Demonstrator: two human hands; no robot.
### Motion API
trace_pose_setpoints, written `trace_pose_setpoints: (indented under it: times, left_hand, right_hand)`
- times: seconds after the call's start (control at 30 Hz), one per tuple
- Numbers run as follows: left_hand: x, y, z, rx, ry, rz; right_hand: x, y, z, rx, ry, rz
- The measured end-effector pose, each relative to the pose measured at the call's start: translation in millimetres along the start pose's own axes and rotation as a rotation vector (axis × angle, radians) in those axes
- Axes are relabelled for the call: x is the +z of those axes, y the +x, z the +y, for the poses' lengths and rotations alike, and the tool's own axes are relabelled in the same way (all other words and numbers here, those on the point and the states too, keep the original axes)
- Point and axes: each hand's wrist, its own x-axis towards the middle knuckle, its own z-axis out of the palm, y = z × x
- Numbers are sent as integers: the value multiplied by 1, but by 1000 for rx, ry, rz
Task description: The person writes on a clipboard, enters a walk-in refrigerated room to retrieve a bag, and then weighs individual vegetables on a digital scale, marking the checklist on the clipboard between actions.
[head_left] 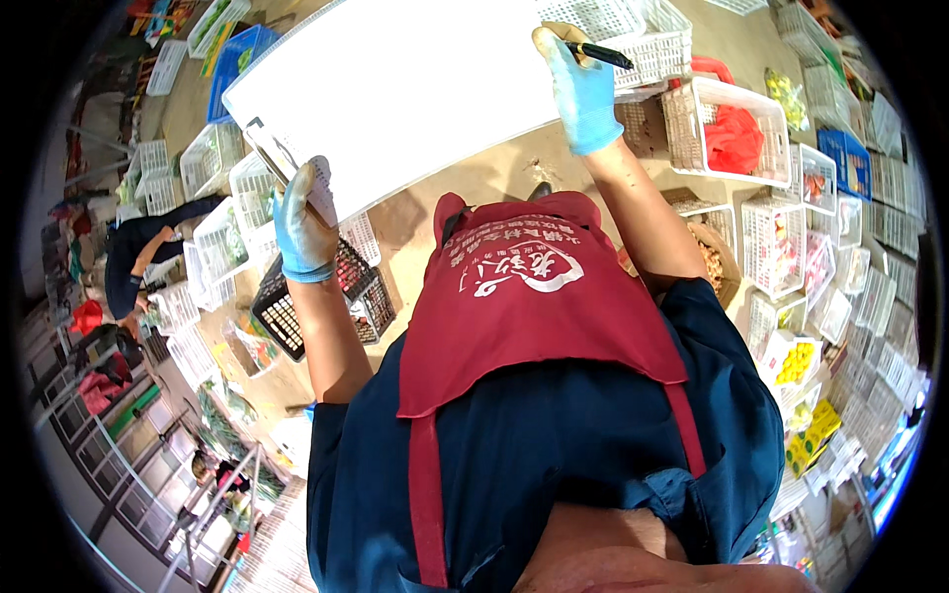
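Note:
My right hand (583,94), in a blue and white work glove, is closed around a black marker pen (603,54), whose end points to the right. It is beside the right edge of a big white surface (395,109), so bright that no detail shows. At that surface's left corner my left hand (306,227), gloved alike, is closed on a thin pad of papers (321,188). A narrow, dark-edged strip (269,148) runs up from it. The left fingertips are partly hidden by the papers.
A white crate with a red bag (732,138) stands right of my right hand, and white baskets (652,44) sit beyond it. Black crates (346,292) stand by my left forearm. Another person (148,252) bends among crates at the left. Many vegetable crates line both sides.

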Motion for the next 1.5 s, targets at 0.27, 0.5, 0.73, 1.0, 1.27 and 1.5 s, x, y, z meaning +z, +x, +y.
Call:
trace_pose_setpoints:
  times: [0.27,0.5,0.73,1.0,1.27,1.5]
  left_hand:
    - [10,-15,3,70,-76,16]
    - [-20,-22,-1,25,-129,63]
    - [-30,-26,1,48,-189,74]
    - [-79,-28,-8,169,-71,111]
    - [-231,-79,-30,172,121,484]
    - [-239,-113,-7,33,-39,469]
  right_hand:
    - [9,15,15,-6,43,-94]
    - [28,10,7,23,41,-141]
    - [40,3,12,-50,-15,-130]
    - [68,-22,15,38,-14,-184]
    - [61,-59,41,505,120,-247]
    - [21,-85,84,695,-36,-172]
